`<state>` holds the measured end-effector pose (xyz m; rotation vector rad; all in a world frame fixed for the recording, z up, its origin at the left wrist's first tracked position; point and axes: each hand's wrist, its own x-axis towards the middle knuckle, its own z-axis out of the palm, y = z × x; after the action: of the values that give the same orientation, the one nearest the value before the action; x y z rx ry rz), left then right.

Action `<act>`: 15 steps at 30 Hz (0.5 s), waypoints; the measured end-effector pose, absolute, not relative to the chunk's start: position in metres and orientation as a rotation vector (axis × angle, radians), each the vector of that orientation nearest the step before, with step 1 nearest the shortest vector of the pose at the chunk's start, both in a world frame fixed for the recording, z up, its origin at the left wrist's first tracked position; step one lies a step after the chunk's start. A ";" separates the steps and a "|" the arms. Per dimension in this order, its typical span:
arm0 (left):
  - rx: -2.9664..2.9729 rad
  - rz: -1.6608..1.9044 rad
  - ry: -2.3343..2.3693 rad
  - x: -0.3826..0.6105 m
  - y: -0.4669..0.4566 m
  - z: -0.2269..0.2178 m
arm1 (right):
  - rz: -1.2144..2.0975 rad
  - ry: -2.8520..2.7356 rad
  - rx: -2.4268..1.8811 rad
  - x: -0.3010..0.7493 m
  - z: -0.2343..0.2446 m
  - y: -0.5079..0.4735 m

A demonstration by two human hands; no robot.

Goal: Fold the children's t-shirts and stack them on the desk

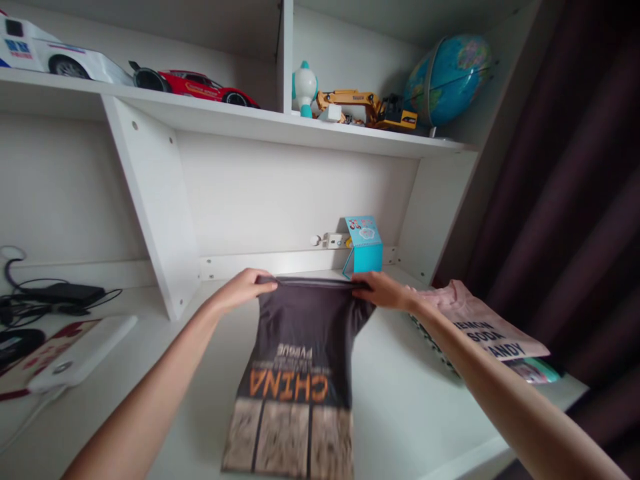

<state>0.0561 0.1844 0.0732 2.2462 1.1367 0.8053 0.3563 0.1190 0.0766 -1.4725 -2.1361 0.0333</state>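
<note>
A dark T-shirt (pixel 300 347) printed with orange "CHINA" lettering lies folded lengthwise on the white desk (pixel 400 400), its print facing me upside down. My left hand (pixel 245 287) pinches the far left corner of the shirt's top edge. My right hand (pixel 383 290) pinches the far right corner. Both hands are closed on the fabric, and the edge is stretched taut between them.
A folded pink T-shirt (pixel 480 327) lies on a stack at the right desk edge. A small teal box (pixel 365 247) stands behind the shirt by the back wall. Cables and a white device (pixel 75 353) sit left. The shelf above holds toy cars, an excavator and a globe (pixel 447 80).
</note>
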 end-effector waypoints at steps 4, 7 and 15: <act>2.235 1.428 1.148 0.058 0.187 0.103 | -0.403 -1.661 -1.456 0.358 0.107 0.150; 2.327 1.626 1.257 0.049 0.150 0.128 | -0.686 -1.511 -1.195 0.362 0.123 0.127; 2.815 0.351 1.355 0.036 0.095 0.079 | -0.230 -2.039 -1.352 0.396 0.028 0.068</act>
<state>0.0362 0.0945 0.0790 2.8153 1.3549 0.3508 0.3963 0.0680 0.0278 -1.3522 -2.0395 -0.2299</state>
